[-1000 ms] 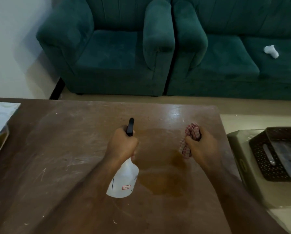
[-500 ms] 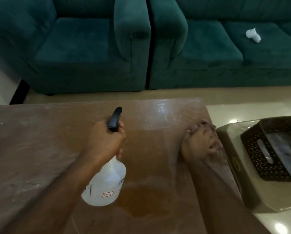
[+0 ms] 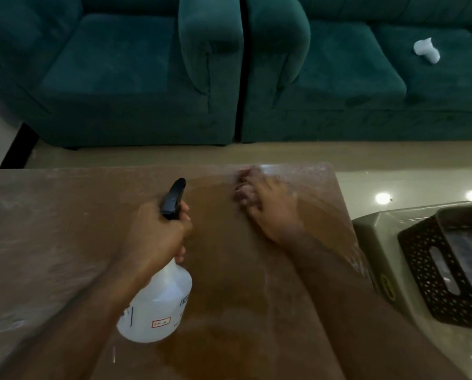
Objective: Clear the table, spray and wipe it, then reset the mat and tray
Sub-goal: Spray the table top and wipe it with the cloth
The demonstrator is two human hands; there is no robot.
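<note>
Left hand (image 3: 155,237) is wrapped around the neck of a white spray bottle (image 3: 158,308) with a black trigger, held tilted over the brown table (image 3: 51,229). Right hand (image 3: 270,209) presses flat on a checked cloth (image 3: 241,187) near the table's far edge, motion-blurred, beside a wet patch (image 3: 215,344). A black perforated basket (image 3: 432,272) sits off to the right.

We take the table (image 3: 64,242) as landmark: on it, our left hand (image 3: 158,237) with the spray bottle (image 3: 158,305) lies left of our right hand (image 3: 267,212) upon the cloth (image 3: 241,192). Behind the table stand sofas (image 3: 136,72); right of it, a basket (image 3: 443,270).
</note>
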